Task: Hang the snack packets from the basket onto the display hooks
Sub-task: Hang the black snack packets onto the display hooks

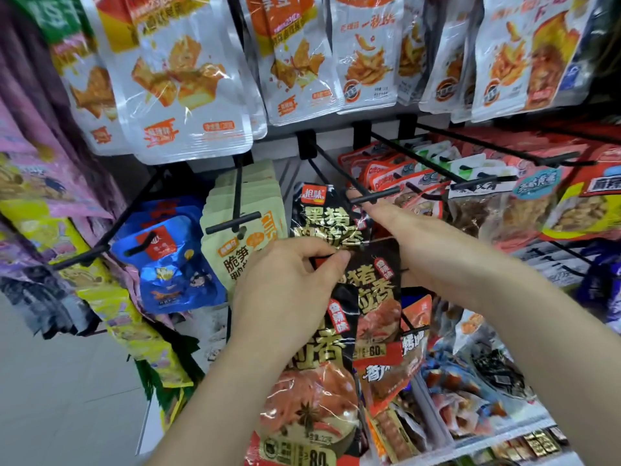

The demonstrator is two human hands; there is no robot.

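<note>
Pinching the top edge of a black packet [312, 364] at the centre of the frame, the left hand [289, 290] has its thumb and fingers clamped on the foil, and the pouch hangs down toward the bottom edge. A second black packet [376, 297] sits just right of it and partly behind, under the right hand [403, 230]. That hand reaches up to the tip of the black hook [339, 176]. One finger lies straight along the crossbar at the hook's end, and the rest are hidden behind the back of the hand, so I cannot tell whether they grip anything. A hung packet [319, 216] of the same kind is already on this hook, just above the left hand.

The likely trouble is the crossbar. The hole in the packet must pass over it, and slick foil held by so small a pinch could twist or slip, missing the tip. With two packets so close together, one may snag the other or drop to the floor [50, 398]. A hard push could also tear the hole.

Crowding the hook are beige packets [242, 203] on the left and red packets [389, 173] on the right, both near enough to catch a sleeve of foil. White packets [188, 89] hang low from the row above, and blue packets [168, 257] lie further left.
</note>
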